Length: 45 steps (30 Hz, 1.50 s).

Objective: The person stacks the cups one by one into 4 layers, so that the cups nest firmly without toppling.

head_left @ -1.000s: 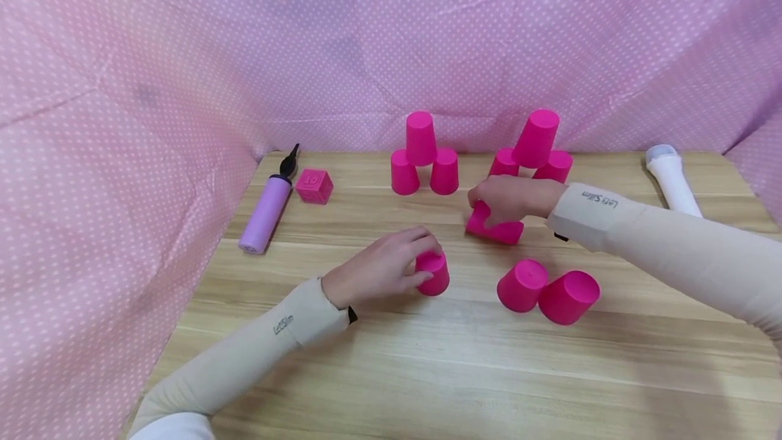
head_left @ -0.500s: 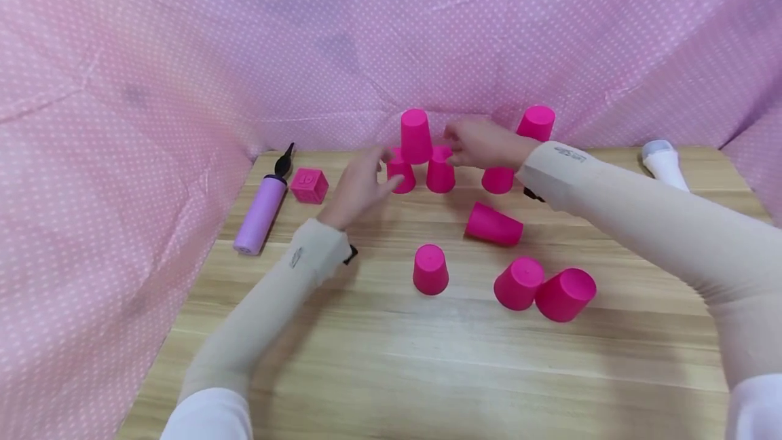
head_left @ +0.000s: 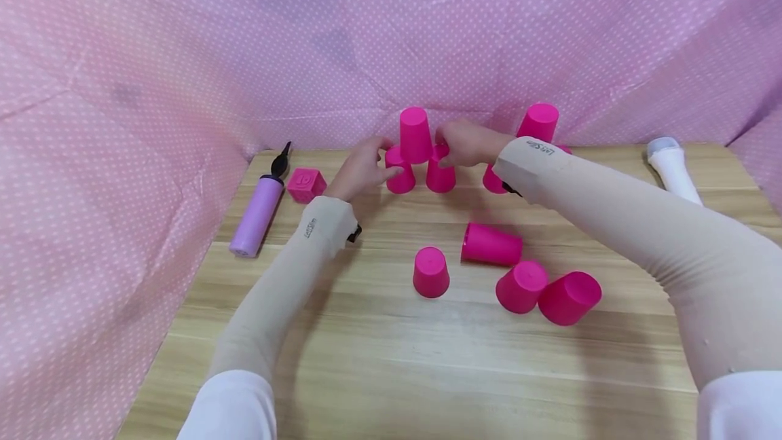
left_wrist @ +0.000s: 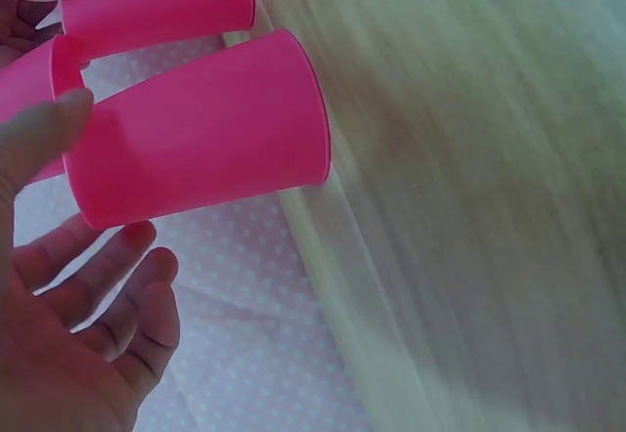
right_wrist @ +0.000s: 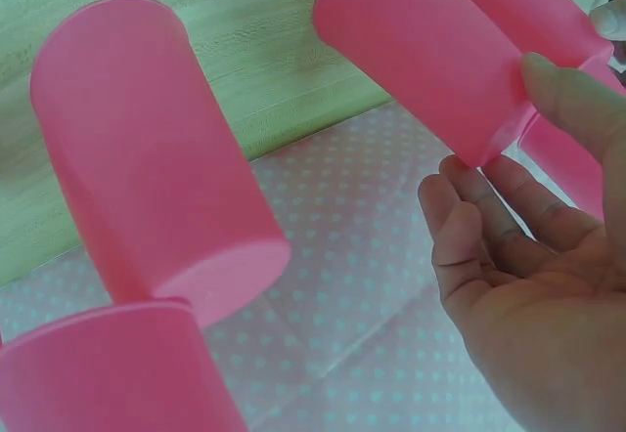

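Both hands are working at the left pyramid (head_left: 420, 155) of three upturned pink cups, standing at the back of the tabletop (head_left: 391, 358) near the curtain. The left hand (head_left: 360, 170) is reaching the bottom-left cup (head_left: 400, 174), thumb touching its side and fingers (left_wrist: 108, 295) spread loosely, not yet curling round it. The right hand (head_left: 467, 143) is doing the same at the bottom-right cup (head_left: 440, 174), thumb against it, fingers (right_wrist: 469, 246) relaxed and apart.

These cups look like thin, light, smooth plastic, stiff enough to stack but easy to tip or squeeze; I'd judge the tapered side wall the best place to hold, lightly.

Counting cups: three in this pyramid; a second pyramid (head_left: 537, 124) behind the right sleeve, only partly showing; four loose in front, with one (head_left: 430, 271) upside down alone, one (head_left: 491, 244) lying on its side, two (head_left: 546, 290) leaning together.

Further out are one purple pump (head_left: 256, 212), one pink block (head_left: 307, 184), and one white handle-like thing (head_left: 671, 167).
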Available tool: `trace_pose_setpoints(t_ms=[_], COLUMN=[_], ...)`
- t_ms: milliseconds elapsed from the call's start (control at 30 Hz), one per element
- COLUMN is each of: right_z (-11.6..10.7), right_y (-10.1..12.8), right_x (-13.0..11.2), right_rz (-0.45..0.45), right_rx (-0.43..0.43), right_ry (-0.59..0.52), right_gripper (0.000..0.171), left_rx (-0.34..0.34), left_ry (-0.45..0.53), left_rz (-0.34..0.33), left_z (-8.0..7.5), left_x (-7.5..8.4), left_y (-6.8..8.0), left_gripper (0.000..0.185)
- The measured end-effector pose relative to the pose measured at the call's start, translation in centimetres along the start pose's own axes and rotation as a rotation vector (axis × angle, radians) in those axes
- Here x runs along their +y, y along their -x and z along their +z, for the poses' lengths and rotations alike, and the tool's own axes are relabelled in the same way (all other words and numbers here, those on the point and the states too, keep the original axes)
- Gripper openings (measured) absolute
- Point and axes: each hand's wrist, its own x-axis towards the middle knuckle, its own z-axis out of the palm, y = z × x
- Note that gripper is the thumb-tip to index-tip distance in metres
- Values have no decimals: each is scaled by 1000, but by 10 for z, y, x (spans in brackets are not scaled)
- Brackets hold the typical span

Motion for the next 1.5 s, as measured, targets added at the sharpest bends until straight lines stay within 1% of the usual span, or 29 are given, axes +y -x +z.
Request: trace_pose_setpoints(t_ms=[133,200,333,433,533,733,867,1033,1133,1267,1367,1433,1500], right_z=[0,0,1,1,1,-2,-3,-4,-4,-5,-8,-9,-10], right_y=[0,-1,-3,-3,-3,1,3,5,5,5,11,19,33], right_x=[0,0,0,0,0,2,5,8,8,8,7,6,5], right_rz=[-10,-8,9,2,-11,-23,-25,-22,-25,-30,-45,-62,-88], right_rx=[9,8,4,2,1,-4,-17,-11,-4,-6,9,39,82], right_ry=[12,8,-10,-3,7,2,9,27,33,23,16,22,35], right_gripper=[35,35,40,42,39,36,38,36,35,37,38,34,26], left_rx=[-22,-32,-50,-55,-49,-62,-75,-63,-59,-66,-73,-74,-66], left_ry=[33,54,81,85,79,97,110,96,87,90,86,73,41], left_rz=[40,43,39,35,40,71,88,123,124,119,112,112,110], left_z=[1,3,5,7,9,11,10,11,10,8,6,3,0], left_x=[2,3,6,7,8,11,15,19,20,21,20,20,20], left_y=[-5,-8,-12,-14,-15,-19,-21,-24,-24,-23,-22,-19,-15], left_gripper=[63,64,60,58,57,57,57,51,48,49,52,56,60])
